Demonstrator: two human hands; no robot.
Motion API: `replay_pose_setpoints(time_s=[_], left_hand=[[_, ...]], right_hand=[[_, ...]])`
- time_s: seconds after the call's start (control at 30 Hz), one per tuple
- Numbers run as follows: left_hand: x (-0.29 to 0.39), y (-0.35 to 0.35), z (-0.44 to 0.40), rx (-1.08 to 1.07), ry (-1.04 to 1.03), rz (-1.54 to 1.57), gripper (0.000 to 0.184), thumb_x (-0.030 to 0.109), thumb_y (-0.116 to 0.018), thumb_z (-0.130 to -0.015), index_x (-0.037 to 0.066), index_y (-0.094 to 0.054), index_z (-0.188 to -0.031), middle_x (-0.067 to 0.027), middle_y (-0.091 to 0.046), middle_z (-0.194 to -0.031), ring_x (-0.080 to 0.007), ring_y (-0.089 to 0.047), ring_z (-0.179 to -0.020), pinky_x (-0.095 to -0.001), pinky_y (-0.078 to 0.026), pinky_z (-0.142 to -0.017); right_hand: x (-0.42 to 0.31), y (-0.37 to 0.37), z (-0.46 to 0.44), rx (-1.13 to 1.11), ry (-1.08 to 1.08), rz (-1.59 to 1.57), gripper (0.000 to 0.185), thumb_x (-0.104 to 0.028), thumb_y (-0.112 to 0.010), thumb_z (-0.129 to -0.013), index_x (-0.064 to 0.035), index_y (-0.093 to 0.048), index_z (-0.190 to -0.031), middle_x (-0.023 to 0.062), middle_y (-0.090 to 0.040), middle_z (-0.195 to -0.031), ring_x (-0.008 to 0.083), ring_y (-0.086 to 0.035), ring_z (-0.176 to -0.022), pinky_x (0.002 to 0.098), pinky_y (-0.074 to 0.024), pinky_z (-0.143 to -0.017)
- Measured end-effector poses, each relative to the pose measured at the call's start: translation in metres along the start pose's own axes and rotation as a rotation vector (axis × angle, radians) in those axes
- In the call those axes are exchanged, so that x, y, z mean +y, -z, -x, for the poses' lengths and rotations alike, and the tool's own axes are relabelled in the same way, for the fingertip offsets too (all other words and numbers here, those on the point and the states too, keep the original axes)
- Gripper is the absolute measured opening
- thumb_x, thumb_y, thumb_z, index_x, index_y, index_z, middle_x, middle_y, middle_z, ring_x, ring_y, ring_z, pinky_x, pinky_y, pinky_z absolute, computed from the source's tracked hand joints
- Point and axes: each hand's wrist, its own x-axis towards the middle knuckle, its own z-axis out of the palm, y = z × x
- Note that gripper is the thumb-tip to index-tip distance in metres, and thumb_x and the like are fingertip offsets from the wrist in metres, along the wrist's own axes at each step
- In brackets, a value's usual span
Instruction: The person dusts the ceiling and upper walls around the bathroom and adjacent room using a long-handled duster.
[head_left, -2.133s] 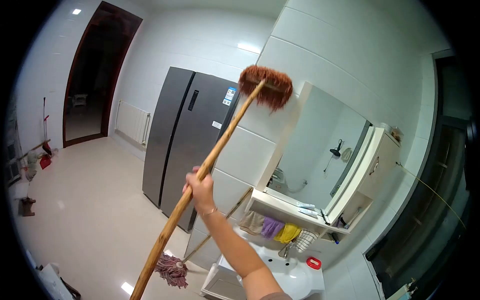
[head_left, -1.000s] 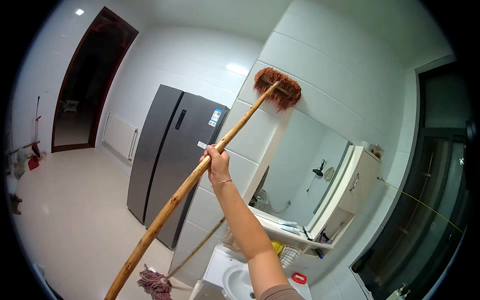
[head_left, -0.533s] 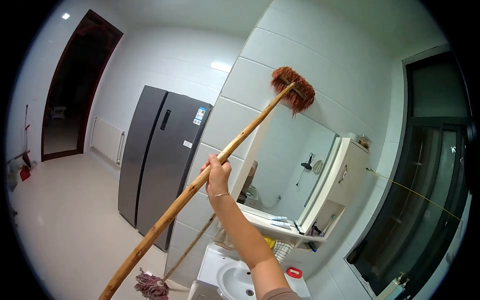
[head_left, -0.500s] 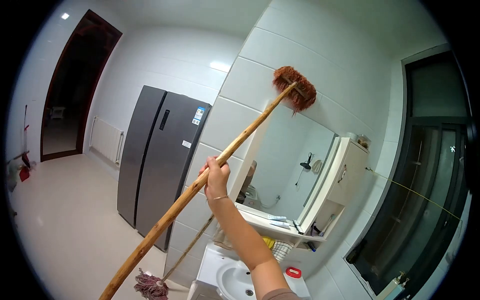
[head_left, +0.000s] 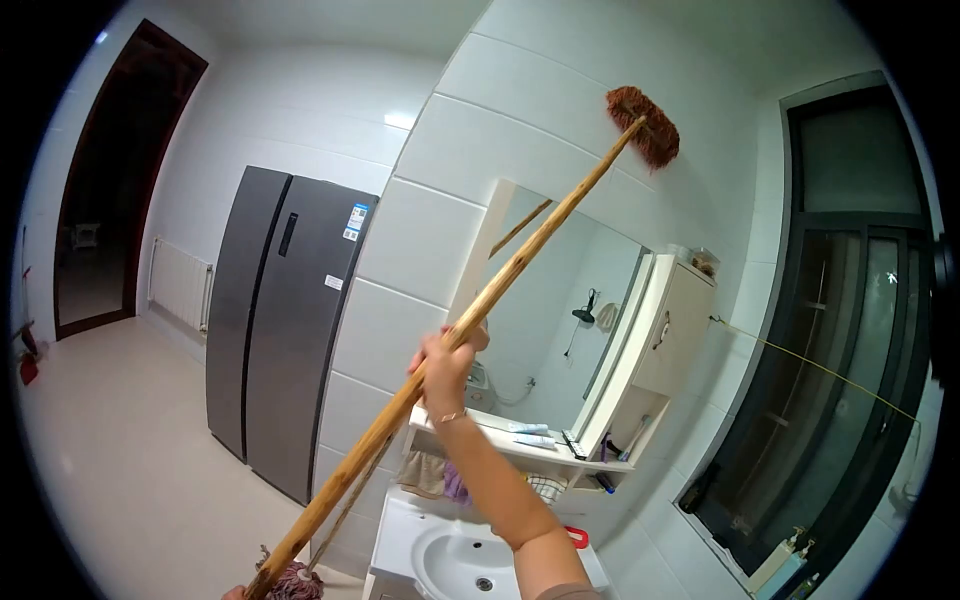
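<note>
My right hand (head_left: 448, 372), with a bracelet at its wrist, is wrapped round the middle of a long wooden mop handle (head_left: 520, 258). At the bottom left edge, a small part of my left hand (head_left: 236, 593) shows at the handle's lower end. The handle slants up to the right. Its reddish-brown mop head (head_left: 643, 128) is against the white tiled wall (head_left: 560, 90), above and right of the mirror (head_left: 560, 300). Part of the handle is reflected in the mirror.
A white washbasin (head_left: 450, 560) stands below the mirror shelf, with cloths (head_left: 425, 475) hanging above it. A second mop (head_left: 292, 582) leans beside it. A grey fridge (head_left: 290, 330) is at left, a dark-framed window (head_left: 830, 340) at right. A yellow cord (head_left: 810, 362) crosses the window.
The mop head has moved right and up along the wall, past the mirror's top. The view has turned right, and my left hand has come into view at the handle's lower end.
</note>
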Motion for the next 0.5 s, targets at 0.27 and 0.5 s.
replay_pose_setpoints(time_s=[0.27, 0.5], left_hand=[[0.083, -0.025, -0.032, -0.087, -0.051, 0.35, 0.016, 0.015, -0.068, -0.076, 0.002, -0.061, -0.079, -0.0086, -0.061, -0.068, -0.0161, -0.059, -0.059, -0.0343, -0.048, -0.056], [0.023, -0.039, -0.008, -0.024, -0.168, 0.17, 0.024, 0.026, -0.066, -0.078, 0.003, -0.064, -0.082, -0.0163, -0.063, -0.074, -0.0289, -0.061, -0.071, -0.0395, -0.048, -0.064]], right_hand=[[-0.041, -0.008, -0.099, -0.032, 0.065, 0.084, 0.019, -0.003, -0.053, -0.079, -0.0029, -0.039, -0.091, 0.0062, -0.048, -0.063, 0.0152, -0.047, -0.037, 0.0275, -0.039, -0.033], [0.009, -0.03, -0.05, -0.158, 0.011, 0.098, 0.026, -0.004, -0.056, -0.081, 0.0001, -0.039, -0.1, 0.0063, -0.049, -0.067, 0.0155, -0.049, -0.038, 0.0273, -0.0412, -0.036]])
